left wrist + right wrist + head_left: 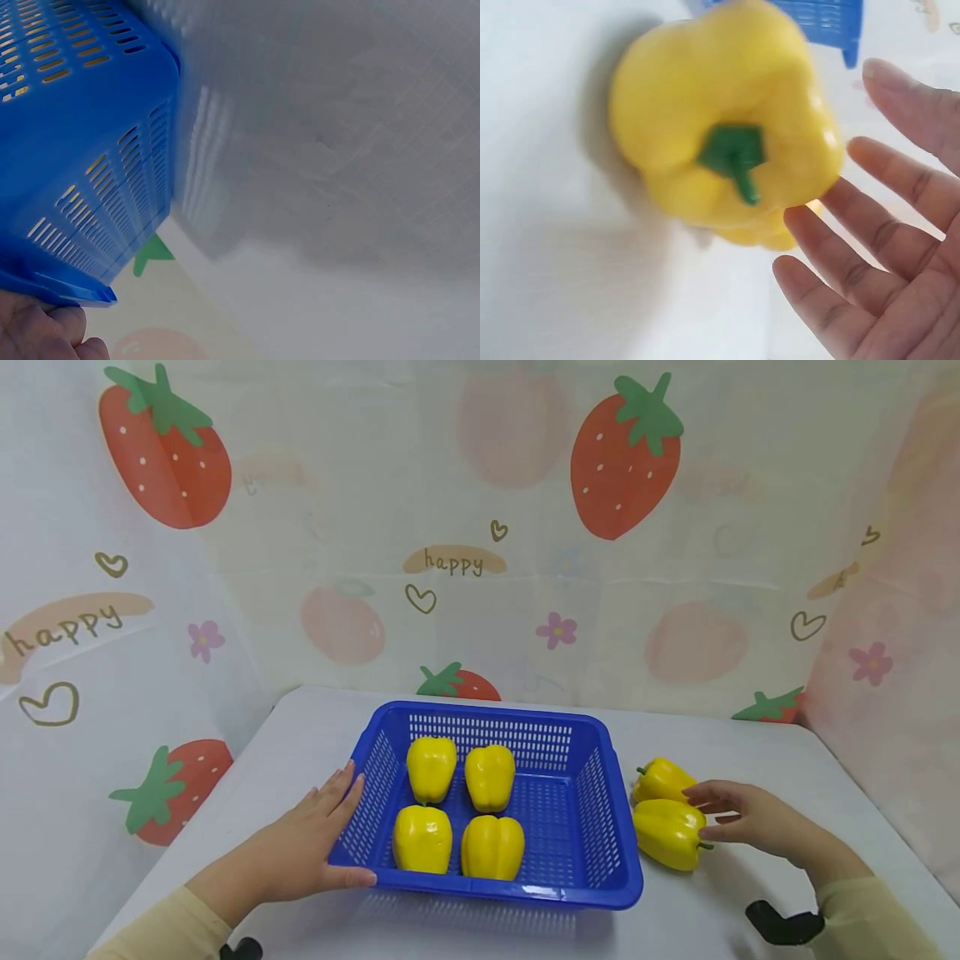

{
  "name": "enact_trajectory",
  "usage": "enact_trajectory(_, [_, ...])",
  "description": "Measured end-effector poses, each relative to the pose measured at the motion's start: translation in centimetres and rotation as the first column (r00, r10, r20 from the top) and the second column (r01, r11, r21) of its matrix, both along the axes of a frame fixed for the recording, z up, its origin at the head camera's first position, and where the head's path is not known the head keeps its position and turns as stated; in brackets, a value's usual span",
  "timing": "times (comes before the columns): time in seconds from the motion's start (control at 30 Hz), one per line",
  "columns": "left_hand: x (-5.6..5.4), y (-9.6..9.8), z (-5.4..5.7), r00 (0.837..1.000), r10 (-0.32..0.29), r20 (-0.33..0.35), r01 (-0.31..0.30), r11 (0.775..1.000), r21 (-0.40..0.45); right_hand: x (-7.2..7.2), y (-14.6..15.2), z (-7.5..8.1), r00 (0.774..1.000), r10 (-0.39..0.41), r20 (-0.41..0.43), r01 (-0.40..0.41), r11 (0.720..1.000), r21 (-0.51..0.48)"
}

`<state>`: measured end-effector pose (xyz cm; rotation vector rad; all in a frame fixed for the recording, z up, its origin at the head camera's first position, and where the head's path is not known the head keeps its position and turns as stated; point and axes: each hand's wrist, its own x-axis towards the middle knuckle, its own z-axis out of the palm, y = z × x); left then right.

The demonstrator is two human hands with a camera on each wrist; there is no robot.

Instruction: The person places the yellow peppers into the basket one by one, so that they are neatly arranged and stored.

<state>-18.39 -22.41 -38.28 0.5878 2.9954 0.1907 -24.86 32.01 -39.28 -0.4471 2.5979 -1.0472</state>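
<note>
A blue plastic basket (555,891) stands on the table with several yellow bell peppers (492,847) inside, toward its left half. Spread across the basket's front left corner, my left hand (303,839) touches the rim, thumb along the front edge. In the left wrist view, bent fingers (56,330) show beside the blue rim. Two more yellow peppers lie right of the basket: a nearer one (670,833) and a farther one (662,777). My right hand (757,822) is beside them, its fingers spread and slightly bent around nothing. The right wrist view shows the nearer pepper's green stem (735,154).
The white table (300,727) is backed by a cloth (517,635) printed with strawberries, hearts and flowers. A black strap end (783,923) hangs by the right sleeve.
</note>
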Motion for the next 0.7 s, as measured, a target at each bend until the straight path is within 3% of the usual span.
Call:
enact_trajectory(0.33, [0.0,0.0,-0.1,1.0,0.008,0.007,-0.008,1.0,0.004,0.9,0.6,-2.0,0.999,-0.032,-0.016,0.032,0.999,-0.026])
enact_trajectory(0.7, [0.0,0.1,0.1,1.0,0.013,0.015,-0.013,1.0,0.011,1.2,0.2,-3.7,0.991,-0.124,0.044,0.126,0.992,-0.03])
